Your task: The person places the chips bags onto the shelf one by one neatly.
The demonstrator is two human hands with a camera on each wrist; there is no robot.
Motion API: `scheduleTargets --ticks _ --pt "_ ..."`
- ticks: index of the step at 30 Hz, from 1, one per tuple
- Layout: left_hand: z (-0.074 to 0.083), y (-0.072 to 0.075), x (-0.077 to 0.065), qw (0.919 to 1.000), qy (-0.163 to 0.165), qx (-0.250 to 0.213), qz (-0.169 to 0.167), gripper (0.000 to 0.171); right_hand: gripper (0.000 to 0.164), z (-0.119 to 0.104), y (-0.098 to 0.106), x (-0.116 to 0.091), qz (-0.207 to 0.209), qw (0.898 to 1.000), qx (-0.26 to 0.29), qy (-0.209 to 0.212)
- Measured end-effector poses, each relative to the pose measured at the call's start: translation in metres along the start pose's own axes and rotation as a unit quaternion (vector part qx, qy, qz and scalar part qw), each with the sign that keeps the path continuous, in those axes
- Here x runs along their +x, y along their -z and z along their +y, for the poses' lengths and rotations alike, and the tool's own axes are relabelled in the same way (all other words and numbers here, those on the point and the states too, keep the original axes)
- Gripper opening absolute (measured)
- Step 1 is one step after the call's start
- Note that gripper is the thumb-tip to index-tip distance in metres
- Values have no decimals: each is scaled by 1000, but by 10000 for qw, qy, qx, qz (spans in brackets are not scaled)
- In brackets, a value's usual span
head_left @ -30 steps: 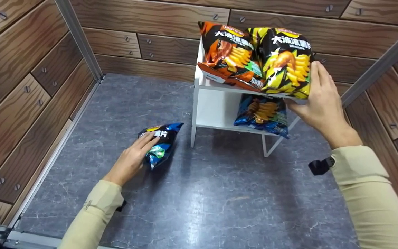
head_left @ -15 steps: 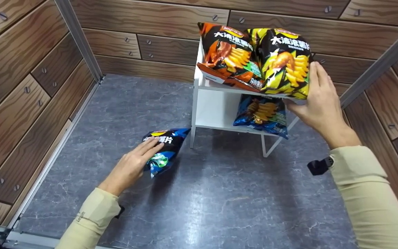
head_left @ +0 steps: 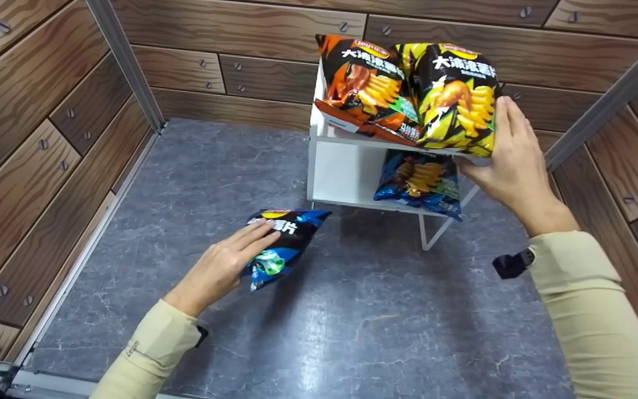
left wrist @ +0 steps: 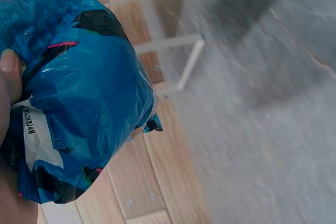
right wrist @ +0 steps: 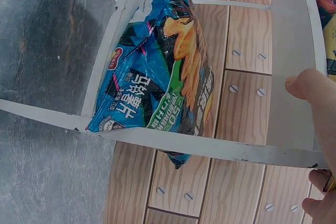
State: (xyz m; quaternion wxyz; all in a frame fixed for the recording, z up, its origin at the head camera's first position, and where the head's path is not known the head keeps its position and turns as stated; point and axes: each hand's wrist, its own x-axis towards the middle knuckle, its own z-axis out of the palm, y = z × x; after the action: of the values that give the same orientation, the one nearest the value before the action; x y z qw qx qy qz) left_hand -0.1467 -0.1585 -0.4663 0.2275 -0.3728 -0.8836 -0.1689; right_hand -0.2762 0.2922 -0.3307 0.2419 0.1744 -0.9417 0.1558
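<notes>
My left hand [head_left: 222, 269] holds a blue and black bag of potato chips [head_left: 299, 235] above the floor, in front of the white shelf rack [head_left: 346, 174]. In the left wrist view, the thumb presses on the bag's shiny blue back [left wrist: 97, 82]. My right hand [head_left: 518, 166] grips the right corner of the rack's upper tier, thumb below its edge and fingers along the side. Those fingers lie beside a yellow and black chip bag [head_left: 457, 102]. An orange chip bag [head_left: 371, 83] leans next to it. On the lower tier stands another blue chip bag [right wrist: 157, 72].
Left of the blue bag, the lower tier shows bare white board. Thin white legs [head_left: 427, 238] carry the rack over the grey marbled floor [head_left: 363, 327]. Wood-patterned walls [head_left: 252, 72] with metal corner posts [head_left: 130, 72] enclose the space.
My left hand has carried the blue chip bag to the right, towards the rack; the bag now overlaps the rack's front left leg. My right hand stays in place.
</notes>
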Motion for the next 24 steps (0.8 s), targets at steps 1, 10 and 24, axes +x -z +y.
scheduleTargets --ticks 1,10,24 --pt "2 0 3 9999 -83 -70 69 70 105 0 0 0 -2 10000 9 -4" --pt "20 6 35 9970 -496 -530 271 68 104 0 1 1 31 10000 27 55" --pt "42 6 86 9939 -751 -657 475 59 104 0 0 0 11 10000 10 19"
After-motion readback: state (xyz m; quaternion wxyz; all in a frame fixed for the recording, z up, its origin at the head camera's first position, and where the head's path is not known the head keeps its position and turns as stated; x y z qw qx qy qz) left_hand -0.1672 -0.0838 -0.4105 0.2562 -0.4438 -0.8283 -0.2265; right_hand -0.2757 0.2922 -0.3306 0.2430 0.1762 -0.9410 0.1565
